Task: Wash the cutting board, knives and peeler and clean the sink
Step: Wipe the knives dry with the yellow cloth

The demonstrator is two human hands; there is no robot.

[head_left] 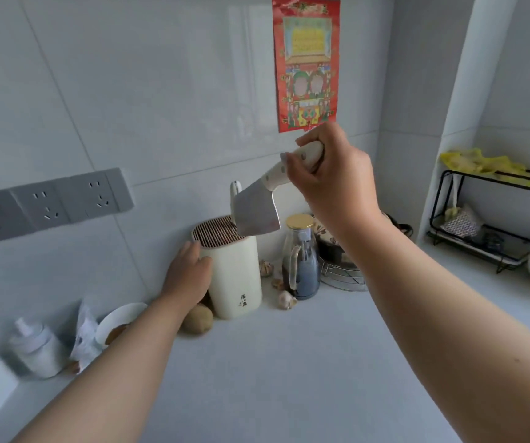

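The right grip (pixel 327 167) held a cleaver (pixel 257 215), blade just over the knife holder (pixel 231 270) below, steadied by the open left grip (pixel 190 270); apparently washed, being stored. No sink showed.

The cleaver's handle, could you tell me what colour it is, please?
Cream-white with dark rivets, on the cleaver; head view.

Both bare forearms reach forward. The right hand (pixel 330 174) is raised, wrist bent — fingers curled in a tight grip. The left hand (pixel 188 273) sits lower — fingers straight, palm pressed flat.
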